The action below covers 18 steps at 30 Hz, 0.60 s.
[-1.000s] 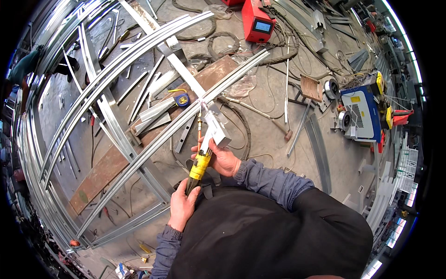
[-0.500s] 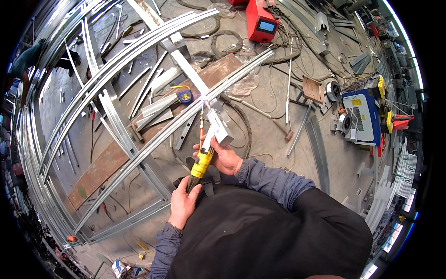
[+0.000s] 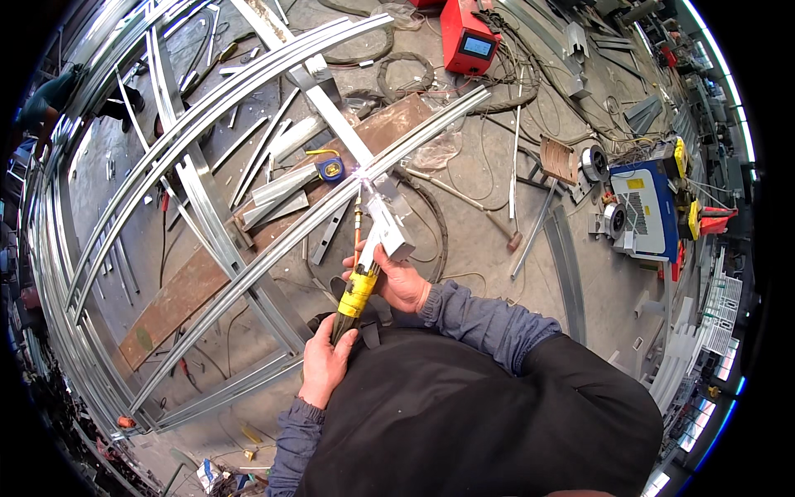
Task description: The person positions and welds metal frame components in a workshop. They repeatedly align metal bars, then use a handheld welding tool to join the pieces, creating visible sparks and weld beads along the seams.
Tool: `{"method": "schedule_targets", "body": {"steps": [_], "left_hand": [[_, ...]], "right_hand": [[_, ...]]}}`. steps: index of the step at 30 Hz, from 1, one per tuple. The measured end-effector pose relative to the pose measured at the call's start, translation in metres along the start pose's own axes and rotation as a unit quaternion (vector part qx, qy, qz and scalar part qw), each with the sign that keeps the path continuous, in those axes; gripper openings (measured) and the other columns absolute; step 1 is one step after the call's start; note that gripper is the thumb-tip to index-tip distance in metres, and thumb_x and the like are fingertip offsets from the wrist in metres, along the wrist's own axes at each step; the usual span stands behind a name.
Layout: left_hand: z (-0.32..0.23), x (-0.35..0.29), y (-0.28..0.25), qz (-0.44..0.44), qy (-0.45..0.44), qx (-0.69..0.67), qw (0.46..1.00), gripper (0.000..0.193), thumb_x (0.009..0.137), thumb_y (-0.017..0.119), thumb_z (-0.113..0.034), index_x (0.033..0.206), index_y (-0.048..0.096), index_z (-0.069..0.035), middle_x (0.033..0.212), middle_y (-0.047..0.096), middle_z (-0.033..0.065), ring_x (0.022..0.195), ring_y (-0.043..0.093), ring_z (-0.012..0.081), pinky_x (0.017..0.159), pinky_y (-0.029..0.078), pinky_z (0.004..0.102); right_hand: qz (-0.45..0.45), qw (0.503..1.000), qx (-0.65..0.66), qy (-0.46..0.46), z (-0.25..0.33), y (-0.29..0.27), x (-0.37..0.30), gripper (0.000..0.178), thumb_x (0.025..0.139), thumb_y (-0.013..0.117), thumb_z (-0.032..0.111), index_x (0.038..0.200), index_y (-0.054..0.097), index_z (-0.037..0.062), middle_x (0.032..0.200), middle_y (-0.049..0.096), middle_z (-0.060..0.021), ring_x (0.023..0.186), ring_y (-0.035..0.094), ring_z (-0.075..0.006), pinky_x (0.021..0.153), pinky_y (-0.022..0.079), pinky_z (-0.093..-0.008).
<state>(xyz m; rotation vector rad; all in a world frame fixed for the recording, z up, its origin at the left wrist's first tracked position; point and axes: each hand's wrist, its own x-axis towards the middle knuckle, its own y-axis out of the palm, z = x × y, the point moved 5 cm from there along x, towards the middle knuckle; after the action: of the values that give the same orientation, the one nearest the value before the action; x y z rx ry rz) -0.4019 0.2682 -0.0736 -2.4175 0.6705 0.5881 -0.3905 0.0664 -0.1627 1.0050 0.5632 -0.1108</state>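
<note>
Both of my hands are on a handheld welding torch [image 3: 358, 295] with yellow tape around its body and a slim brass-coloured nozzle. My left hand [image 3: 325, 366] is closed around the rear of its handle, near my body. My right hand [image 3: 402, 283] wraps the front part from the right side, its fingers partly hidden behind the torch. At the nozzle's tip a small bright violet-white glow shows, where a long ribbed metal rail [image 3: 286, 240] meets a crossing flat bar [image 3: 341, 126]. A short silver box-section piece [image 3: 394, 240] lies beside the torch's front.
A blue tape measure [image 3: 330, 169] rests on metal offcuts left of the joint. Curved rails [image 3: 224, 102] arch across the left. A red machine with a screen [image 3: 469, 41] stands at the back, a blue-and-white unit [image 3: 646, 207] at right. A hammer [image 3: 513, 240] and cables lie on the floor.
The glow at the torch tip has shifted very slightly left along the joint. At the far left edge, another person has moved. My hands keep nearly the same hold.
</note>
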Motion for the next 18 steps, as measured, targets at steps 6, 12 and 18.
{"method": "schedule_targets", "body": {"steps": [6, 12, 18], "left_hand": [[0.005, -0.0019, -0.0005, -0.002, -0.003, 0.0, 1.0, 0.045, 0.098, 0.077, -0.027, 0.135, 0.065, -0.005, 0.105, 0.079, 0.0181, 0.099, 0.077, 0.0321, 0.086, 0.057, 0.0399], [0.0028, -0.0034, -0.003, -0.002, -0.005, 0.001, 1.0, 0.044, 0.098, 0.077, -0.026, 0.135, 0.065, -0.004, 0.103, 0.078, 0.0155, 0.095, 0.075, 0.0263, 0.085, 0.056, 0.0377], [0.0009, -0.0043, -0.0048, 0.011, -0.027, 0.003, 1.0, 0.044, 0.099, 0.076, -0.024, 0.136, 0.065, -0.002, 0.105, 0.077, 0.0123, 0.094, 0.071, 0.0172, 0.088, 0.055, 0.0341]], "right_hand": [[0.005, 1.0, 0.001, 0.001, -0.0049, -0.0008, 0.0013, 0.064, 0.104, 0.06, 0.06, 0.147, 0.051, 0.0128, 0.133, 0.067, -0.0128, 0.125, 0.067, -0.0323, 0.109, 0.051, -0.0535], [0.011, 1.0, -0.005, -0.004, -0.0048, 0.0027, 0.0008, 0.065, 0.103, 0.059, 0.06, 0.147, 0.051, 0.0134, 0.133, 0.067, -0.0123, 0.125, 0.067, -0.0313, 0.108, 0.051, -0.0531], [0.016, 1.0, 0.001, -0.005, -0.0054, 0.0053, 0.0008, 0.063, 0.102, 0.062, 0.06, 0.145, 0.052, 0.0142, 0.131, 0.067, -0.0113, 0.123, 0.067, -0.0294, 0.108, 0.052, -0.0511]]}}
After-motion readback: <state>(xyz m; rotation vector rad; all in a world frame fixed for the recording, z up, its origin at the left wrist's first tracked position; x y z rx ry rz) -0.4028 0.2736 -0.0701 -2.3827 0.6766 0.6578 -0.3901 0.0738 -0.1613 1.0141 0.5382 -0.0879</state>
